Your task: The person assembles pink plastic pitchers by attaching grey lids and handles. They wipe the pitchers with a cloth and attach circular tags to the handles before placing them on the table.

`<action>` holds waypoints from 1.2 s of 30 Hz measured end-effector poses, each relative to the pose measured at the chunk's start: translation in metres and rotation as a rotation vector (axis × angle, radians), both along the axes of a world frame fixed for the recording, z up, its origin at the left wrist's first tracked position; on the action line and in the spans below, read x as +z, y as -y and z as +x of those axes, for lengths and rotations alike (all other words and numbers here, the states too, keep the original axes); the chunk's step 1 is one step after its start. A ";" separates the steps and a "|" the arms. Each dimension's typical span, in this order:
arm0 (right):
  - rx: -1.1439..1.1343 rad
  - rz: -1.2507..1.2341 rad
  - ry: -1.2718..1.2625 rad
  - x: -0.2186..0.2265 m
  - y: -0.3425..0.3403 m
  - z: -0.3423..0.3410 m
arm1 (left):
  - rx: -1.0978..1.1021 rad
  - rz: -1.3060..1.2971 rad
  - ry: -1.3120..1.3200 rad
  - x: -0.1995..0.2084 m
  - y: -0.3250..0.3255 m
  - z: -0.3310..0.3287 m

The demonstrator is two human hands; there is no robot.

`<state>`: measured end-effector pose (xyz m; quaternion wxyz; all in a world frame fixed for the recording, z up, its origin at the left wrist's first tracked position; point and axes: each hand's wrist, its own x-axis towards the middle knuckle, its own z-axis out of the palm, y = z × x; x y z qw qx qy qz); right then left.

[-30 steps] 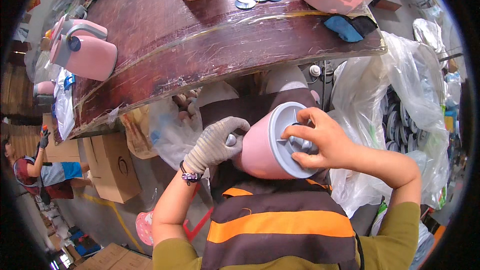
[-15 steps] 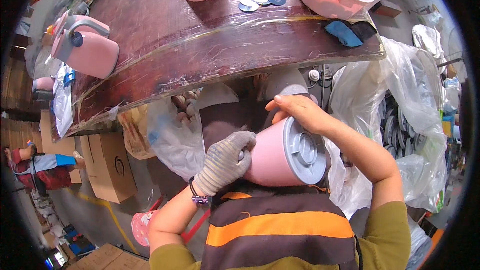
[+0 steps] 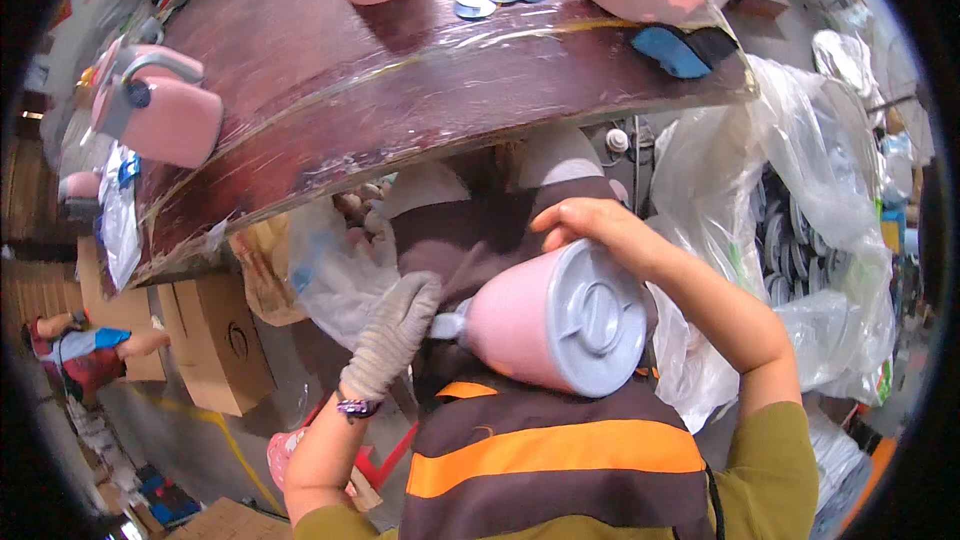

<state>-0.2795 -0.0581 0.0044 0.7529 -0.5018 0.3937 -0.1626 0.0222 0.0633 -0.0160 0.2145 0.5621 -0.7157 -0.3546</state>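
Pink vessel (image 3: 515, 325): I'm seeing it lying crosswise
Left hand (image 3: 392, 328): flanking its grey tip (image 3: 450, 327), grip unclear
Right hand (image 3: 605, 228): resting loose beyond

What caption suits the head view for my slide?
Pink container at a person's lap, gloved left hand near its narrow end, bare right hand near its wide grey end.

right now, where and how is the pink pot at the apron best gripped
The pink pot is probably best gripped by the rim of its round grey end, right hand coming from the right, fingers spread round the edge. It is tipped sideways, that wide end facing right, its body narrowing toward the gloved left hand.
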 end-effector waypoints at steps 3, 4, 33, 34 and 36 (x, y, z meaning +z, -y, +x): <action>-0.016 0.076 0.175 0.016 -0.017 -0.010 | 0.325 1.361 -0.697 0.004 -0.018 0.013; -0.034 0.189 0.203 0.014 -0.013 -0.021 | 0.204 1.488 -0.724 0.007 -0.012 0.007; -0.898 0.163 -0.575 -0.303 -0.145 -0.166 | 0.410 0.447 -0.436 0.079 0.048 -0.080; -0.840 0.195 -0.610 -0.289 -0.149 -0.169 | 0.392 0.394 -0.421 0.079 0.045 -0.075; -0.688 0.214 -0.687 -0.242 -0.150 -0.186 | 0.376 0.367 -0.395 0.085 0.040 -0.064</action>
